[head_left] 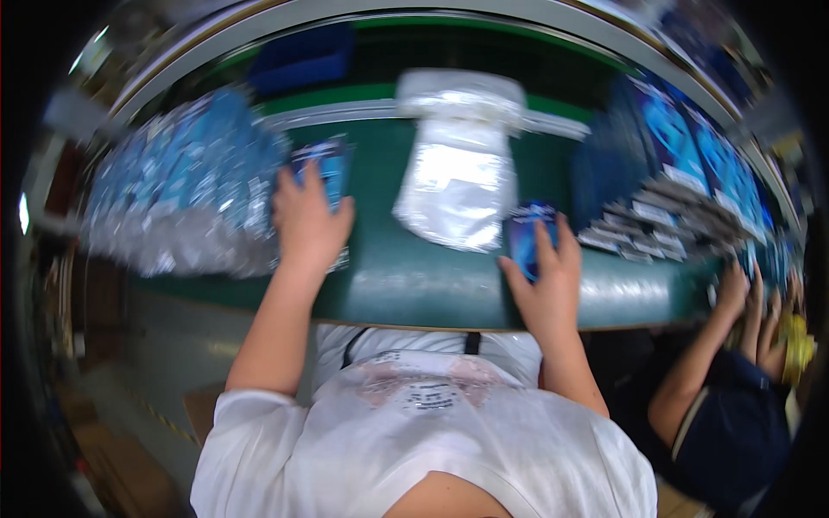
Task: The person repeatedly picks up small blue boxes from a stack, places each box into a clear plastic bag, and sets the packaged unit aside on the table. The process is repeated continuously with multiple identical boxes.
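My left hand (311,220) lies with spread fingers over a blue packet in a clear plastic sleeve (333,177), at the right end of a row of similar sleeved packets (186,173). Between the thumb and fingers of my right hand (553,281) is a small flat dark-blue box (523,242), held low over the green table (414,298). A pile of clear plastic bags (458,186) sits in the middle, between my hands. Motion blur softens the fingers and both packets.
Stacked blue boxes (682,147) rise at the right, with more lying flat in front. A dark-blue bin (302,59) stands at the back left. Other people's hands (734,289) work at the far right, beside a dark sleeve (730,432). Cartons (129,475) stand at the lower left.
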Demonstrator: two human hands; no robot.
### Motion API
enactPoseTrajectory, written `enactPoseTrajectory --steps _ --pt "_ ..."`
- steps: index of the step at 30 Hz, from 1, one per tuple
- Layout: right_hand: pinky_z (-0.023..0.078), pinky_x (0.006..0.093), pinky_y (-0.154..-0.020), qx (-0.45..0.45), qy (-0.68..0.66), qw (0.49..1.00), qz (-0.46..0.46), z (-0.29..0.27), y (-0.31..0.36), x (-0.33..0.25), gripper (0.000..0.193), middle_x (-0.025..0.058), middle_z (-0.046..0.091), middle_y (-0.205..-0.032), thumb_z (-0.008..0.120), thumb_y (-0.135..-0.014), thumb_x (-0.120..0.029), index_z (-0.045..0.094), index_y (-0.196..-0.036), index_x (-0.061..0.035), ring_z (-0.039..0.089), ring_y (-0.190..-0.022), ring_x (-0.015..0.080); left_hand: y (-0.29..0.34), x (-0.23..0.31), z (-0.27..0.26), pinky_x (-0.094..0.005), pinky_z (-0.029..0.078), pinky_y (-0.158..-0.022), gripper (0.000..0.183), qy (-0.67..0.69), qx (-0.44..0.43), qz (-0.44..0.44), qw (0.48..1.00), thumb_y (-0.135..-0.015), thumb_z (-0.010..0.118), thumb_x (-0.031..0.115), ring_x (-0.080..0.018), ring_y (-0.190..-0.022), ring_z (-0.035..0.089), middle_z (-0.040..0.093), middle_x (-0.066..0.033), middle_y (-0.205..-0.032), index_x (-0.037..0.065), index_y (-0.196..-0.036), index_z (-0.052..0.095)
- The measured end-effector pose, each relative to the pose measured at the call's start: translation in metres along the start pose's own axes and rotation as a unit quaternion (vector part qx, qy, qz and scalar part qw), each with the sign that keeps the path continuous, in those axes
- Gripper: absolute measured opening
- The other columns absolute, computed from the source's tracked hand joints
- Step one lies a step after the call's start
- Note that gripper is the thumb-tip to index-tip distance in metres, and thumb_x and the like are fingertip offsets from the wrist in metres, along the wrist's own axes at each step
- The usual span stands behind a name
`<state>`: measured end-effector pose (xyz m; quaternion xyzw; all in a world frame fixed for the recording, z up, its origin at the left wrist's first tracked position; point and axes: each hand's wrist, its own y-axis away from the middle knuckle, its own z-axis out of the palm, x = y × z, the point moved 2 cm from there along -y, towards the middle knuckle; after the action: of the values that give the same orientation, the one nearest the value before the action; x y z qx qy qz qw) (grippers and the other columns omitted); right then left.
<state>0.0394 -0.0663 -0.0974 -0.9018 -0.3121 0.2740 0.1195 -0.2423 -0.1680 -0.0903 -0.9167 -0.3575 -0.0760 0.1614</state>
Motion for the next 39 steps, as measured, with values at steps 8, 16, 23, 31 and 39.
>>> enactPoseTrajectory --steps 8,16,23,31,39 --pt "0.034 0.0475 -0.101 -0.006 0.011 1.0 -0.007 0.004 0.005 0.004 0.061 0.0274 0.038 -0.138 0.074 -0.075 -0.019 0.051 -0.128 0.0006 0.041 -0.122 0.0443 -0.005 0.01 -0.024 -0.0486 0.042 -0.092 0.095 0.015 -0.15 -0.033 0.988 -0.066 0.072 0.026 -0.0471 -0.108 0.046 0.043 -0.0326 -0.116 -0.003 -0.142 0.023" --pt "0.032 0.0483 -0.102 -0.017 0.028 0.999 -0.015 0.007 0.008 0.005 0.059 0.027 0.035 -0.141 0.07 -0.078 -0.022 0.05 -0.129 0.0 0.039 -0.124 0.0432 0.021 0.022 -0.037 -0.0466 0.041 -0.094 0.096 0.104 -0.163 0.073 0.978 -0.057 0.073 0.023 -0.0434 -0.103 0.047 0.045 -0.0287 -0.111 -0.004 -0.137 0.028" --pt "0.031 0.0482 -0.103 -0.032 0.038 0.999 -0.011 0.007 0.007 0.003 0.06 0.0267 0.033 -0.142 0.069 -0.079 -0.021 0.047 -0.131 0.0005 0.037 -0.126 0.043 0.025 0.026 -0.168 -0.0415 0.037 -0.1 0.088 0.213 0.092 0.2 0.952 -0.059 0.074 0.017 -0.0363 -0.11 0.048 0.047 -0.0211 -0.117 0.003 -0.136 0.035" --pt "0.031 0.0492 -0.102 -0.031 0.038 0.998 -0.03 0.006 0.009 0.004 0.061 0.0273 0.032 -0.142 0.069 -0.079 -0.02 0.046 -0.131 0.0015 0.037 -0.125 0.0439 -0.067 -0.069 -0.244 -0.0318 0.04 -0.098 0.086 0.094 0.191 0.037 0.976 -0.061 0.073 0.03 -0.0276 -0.116 0.052 0.051 -0.021 -0.128 -0.001 -0.135 0.042" --pt "0.029 0.0491 -0.103 -0.043 0.044 0.998 -0.03 0.007 0.01 0.005 0.062 0.0263 0.032 -0.143 0.068 -0.079 -0.017 0.044 -0.133 0.0014 0.036 -0.126 0.0434 -0.125 -0.199 -0.331 -0.0306 0.04 -0.096 0.097 -0.038 0.141 -0.123 0.982 -0.054 0.073 0.036 -0.0274 -0.114 0.054 0.054 -0.0212 -0.127 -0.001 -0.137 0.04"
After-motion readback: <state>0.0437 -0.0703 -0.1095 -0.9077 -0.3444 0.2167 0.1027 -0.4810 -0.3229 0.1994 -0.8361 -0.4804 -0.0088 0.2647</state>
